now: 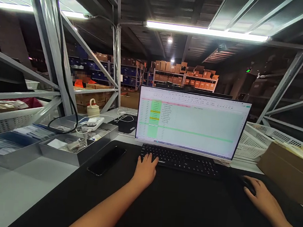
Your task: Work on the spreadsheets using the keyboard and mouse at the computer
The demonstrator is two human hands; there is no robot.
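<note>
My left hand (146, 169) rests on the left end of a black keyboard (186, 162), its fingers spread over the keys. Over at the right, my right hand (261, 193) is curled around a dark computer mouse (249, 186), which is partly hidden by the fingers. Behind the keyboard stands a monitor (193, 121) showing a spreadsheet with a green column and a green row; its text is too small to read. Left of the keyboard a black phone (106, 160) lies face up. Everything sits on a large black desk mat (174, 208).
Grey trays (78, 153) with papers and small items stand on the left, near a power strip (93, 123) and a cream bottle (93, 108). At right are a cardboard box (287, 171) and white baskets (253, 141). A person in orange (79, 83) is beyond the metal frame.
</note>
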